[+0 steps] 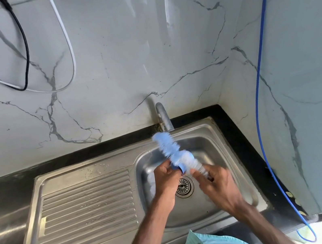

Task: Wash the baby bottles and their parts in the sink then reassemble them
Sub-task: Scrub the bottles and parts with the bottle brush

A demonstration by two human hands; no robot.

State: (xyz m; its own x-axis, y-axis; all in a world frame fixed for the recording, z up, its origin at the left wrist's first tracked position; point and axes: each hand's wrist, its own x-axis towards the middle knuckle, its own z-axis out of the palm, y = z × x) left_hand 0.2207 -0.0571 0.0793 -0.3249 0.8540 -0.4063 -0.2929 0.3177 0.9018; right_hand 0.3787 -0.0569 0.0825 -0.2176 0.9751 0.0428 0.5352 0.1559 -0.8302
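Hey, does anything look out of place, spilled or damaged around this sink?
Nothing looks broken or spilled. Only some yellowish scraps lie on the black counter right of the sink, and a little water beads on the drainboard.

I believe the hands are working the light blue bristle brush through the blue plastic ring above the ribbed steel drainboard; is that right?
No: the head view shows the left hand and right hand working the light blue bristle brush through the blue plastic ring above the steel sink basin; the ribbed steel drainboard lies beside it.
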